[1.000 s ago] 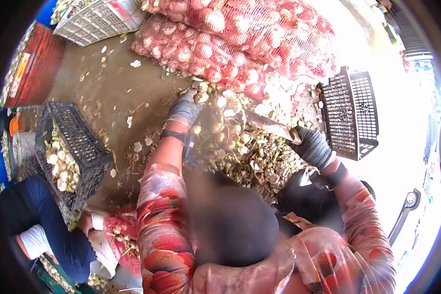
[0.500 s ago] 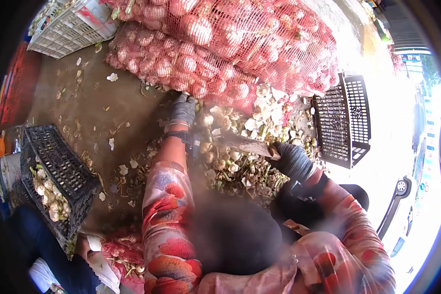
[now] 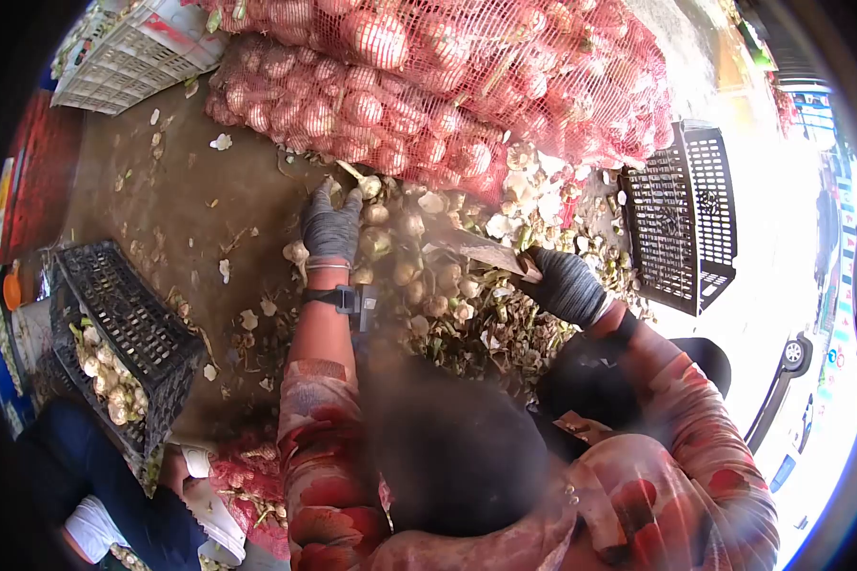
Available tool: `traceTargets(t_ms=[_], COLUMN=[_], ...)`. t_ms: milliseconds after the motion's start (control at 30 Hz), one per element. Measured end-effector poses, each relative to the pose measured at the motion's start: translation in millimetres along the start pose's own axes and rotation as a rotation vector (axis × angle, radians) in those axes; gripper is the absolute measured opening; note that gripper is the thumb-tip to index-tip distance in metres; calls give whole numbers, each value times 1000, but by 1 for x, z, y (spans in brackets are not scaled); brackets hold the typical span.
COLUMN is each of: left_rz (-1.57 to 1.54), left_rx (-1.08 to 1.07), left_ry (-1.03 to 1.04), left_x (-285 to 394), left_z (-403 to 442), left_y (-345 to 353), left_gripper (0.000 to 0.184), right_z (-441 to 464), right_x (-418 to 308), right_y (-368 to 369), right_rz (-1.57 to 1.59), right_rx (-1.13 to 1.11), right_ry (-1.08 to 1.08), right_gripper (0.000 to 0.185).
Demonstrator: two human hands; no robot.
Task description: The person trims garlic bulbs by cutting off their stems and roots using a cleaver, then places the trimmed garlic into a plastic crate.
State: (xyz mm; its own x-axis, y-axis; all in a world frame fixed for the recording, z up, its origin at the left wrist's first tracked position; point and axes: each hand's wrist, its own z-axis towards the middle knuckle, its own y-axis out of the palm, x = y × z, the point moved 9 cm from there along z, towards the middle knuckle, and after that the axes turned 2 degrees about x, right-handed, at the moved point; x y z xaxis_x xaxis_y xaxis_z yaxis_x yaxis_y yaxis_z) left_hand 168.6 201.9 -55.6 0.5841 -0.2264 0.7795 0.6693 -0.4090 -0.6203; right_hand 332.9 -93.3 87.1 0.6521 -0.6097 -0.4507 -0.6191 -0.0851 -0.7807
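My left hand [image 3: 331, 226], in a grey glove, reaches toward the red mesh sack with its fingers apart. Its fingertips are beside a garlic bulb [image 3: 369, 187] with a stem; whether they touch it I cannot tell. A second garlic bulb [image 3: 296, 253] shows left of my wrist. Closed around a wooden handle [image 3: 528, 267], my right hand [image 3: 568, 285], also gloved, holds a knife [image 3: 490, 250]. Its broad blade points left over loose garlic bulbs [image 3: 438, 281], and the tip is blurred.
Full red mesh sacks of garlic [image 3: 371, 105] lie ahead. A black crate [image 3: 681, 219] stands at right; another black crate [image 3: 129, 328] with garlic is at left. A white crate [image 3: 138, 57] stands at upper left. A person's dark-clothed leg [image 3: 114, 476] shows at lower left. Peelings litter the floor.
My left hand has drawn back from the sack, and its fingers have spread. A stemmed garlic bulb now shows by its fingertips. The knife stays in my right hand, nearly in place.
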Motion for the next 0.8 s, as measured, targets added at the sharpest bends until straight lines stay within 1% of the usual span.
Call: traceTargets(t_ms=[33,67,100,167,200,300,367,400,433,500,567,600,633,667,700,733,767,800], left_rz=[62,57,-59,-179,-101,-252,-468,-461,-313,-163,364,-159,-150,-198,-252,-10,-13,32], left_rx=[-39,-40,-6,16,-95,-100,-236,-240,-222,-197,-7,-163,-164,-187,-195,-145,-148,-170], left_ry=[-51,-47,-100,-150,-181,-119,-258,-259,-15,231,656,220,221,70,-79,126,120,231], left_x=[-11,-15,-18,-22,-25,-20,13,-3,-3,10,46,70,65,46,29,41,50,79], left_z=[10,20,27,34,37,13,-34,-50,-61,-80,-108,-108,-115,-117,-118,-122,-126,-137], left_y=[20,39,53,64,70,57,23,21,16,5,-18,-51,-61,-67,-72,-83,-83,-83], left_gripper=[39,39,44,49,48,35,23,23,22,22,22,24,24,25,26,27,27,28], right_z=[1,1,2,1,1,-1,5,9,14,31,36,41,38,34,26,33,36,20], right_x=[-1,-1,0,0,1,-1,-11,-31,-43,-73,-94,-81,-49,-17,-7,-6,2,-23], right_y=[1,2,4,5,4,3,6,6,11,29,32,47,67,87,89,98,102,83], right_rz=[26,8,-9,-29,-49,-102,-93,-54,-38,-9,-48,11,-43,-97,-236,-247,147,217], right_rx=[-12,-19,-27,-30,-41,-42,-72,-15,-21,-67,-44,-52,-134,-215,-278,-274,-148,-110], right_ry=[-4,5,15,43,61,38,35,-116,-158,-256,-262,-324,-312,-303,-340,-356,-296,-245], right_gripper=[30,30,30,30,31,31,30,28,27,27,24,24,28,32,37,37,42,49])
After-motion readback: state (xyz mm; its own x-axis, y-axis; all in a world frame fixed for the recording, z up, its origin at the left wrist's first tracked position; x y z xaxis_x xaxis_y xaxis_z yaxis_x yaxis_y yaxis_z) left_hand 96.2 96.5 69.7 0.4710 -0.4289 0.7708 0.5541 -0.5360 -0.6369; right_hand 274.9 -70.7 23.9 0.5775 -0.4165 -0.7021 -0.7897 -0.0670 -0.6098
